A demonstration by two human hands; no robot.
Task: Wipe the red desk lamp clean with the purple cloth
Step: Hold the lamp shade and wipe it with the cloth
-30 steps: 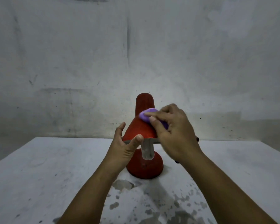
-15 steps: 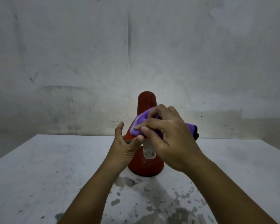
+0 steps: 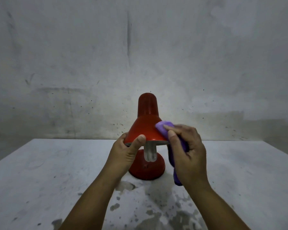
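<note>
Tabletop (image 3: 40, 171): lamp (image 3: 145, 128) between hands.

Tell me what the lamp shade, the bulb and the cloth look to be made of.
Lamp shade: probably painted metal, smooth red semi-gloss with a soft sheen.
Bulb: frosted white glass or plastic tubes; cannot tell which.
Purple cloth: soft matte fabric, possibly microfibre, bunched and folding under the fingers.

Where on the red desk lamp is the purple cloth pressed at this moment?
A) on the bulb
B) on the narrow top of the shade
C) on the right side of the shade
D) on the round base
C: the right hand presses the purple cloth against the right side of the red desk lamp shade, above its rim.
</note>
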